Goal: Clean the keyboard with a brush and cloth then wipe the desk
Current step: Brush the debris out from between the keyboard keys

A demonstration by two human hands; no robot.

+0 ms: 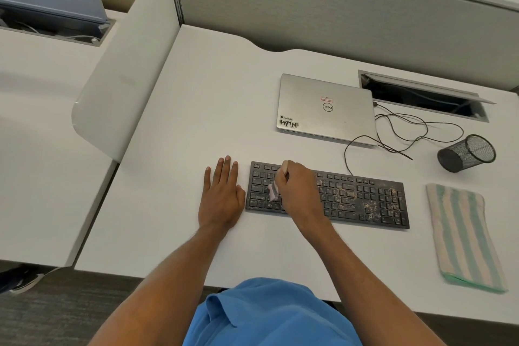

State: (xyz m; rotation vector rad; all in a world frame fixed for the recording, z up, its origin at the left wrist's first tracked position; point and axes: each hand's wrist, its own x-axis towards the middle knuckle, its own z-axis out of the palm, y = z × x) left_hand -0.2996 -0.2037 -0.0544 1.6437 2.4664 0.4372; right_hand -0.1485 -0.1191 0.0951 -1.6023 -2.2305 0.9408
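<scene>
Step in hand: brushing the keyboard. It lies flat near the front of the bench, long side toward the person. Right hand is clenched round a small brush, pale bristles down on the keys at the keyboard's left end. Left hand is released, palm flat on the bench just beside the keyboard's left edge, thumb close to it or touching; cannot tell which. Pale crumbs are thickest on the middle and right key blocks, thinner at the left. Judgement: early in the task, most of the debris is not yet shifted. To do this well: short strokes along the key rows in one direction, bristle tips worked into the gaps, crumbs driven toward one edge rather than scattered. The flat hand should brace the frame so it does not slide. Folded green-and-cream striped cloth waits to the right of the keyboard, apart from it. Closed Dell laptop and its loose cable sit behind; a mesh pen cup lies tipped on its side. Risk: flicked crumbs landing near the laptop.
</scene>
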